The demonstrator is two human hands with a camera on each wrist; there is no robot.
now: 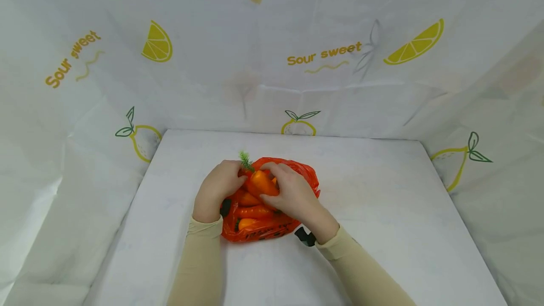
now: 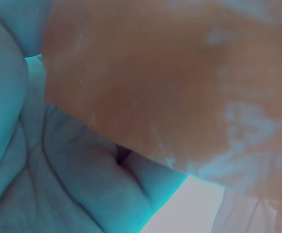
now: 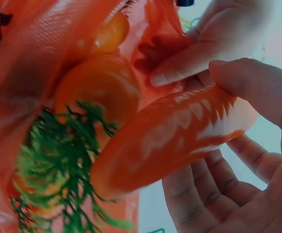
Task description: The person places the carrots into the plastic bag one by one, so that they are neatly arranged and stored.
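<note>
A red plastic bag (image 1: 307, 171) with several orange carrots (image 1: 255, 211) in it lies on the table. My right hand (image 1: 297, 193) grips one carrot (image 1: 262, 184) above the bag's mouth, thumb on one side and fingers on the other; in the right wrist view its green leafy top (image 3: 68, 160) hangs against the bag. At the bag's left rim, my left hand (image 1: 218, 185) pinches the plastic, its thumb inside the mouth and its fingers showing through the film. Bag film (image 2: 155, 73) covers most of the left wrist view, hiding the left fingertips.
The white table (image 1: 374, 202) extends to both sides of the bag. A white curtain (image 1: 204, 60) printed with lemons and "Sour sweet" hangs behind and along both sides. Dark wrist-camera parts (image 1: 305, 236) sit near the bag's lower right.
</note>
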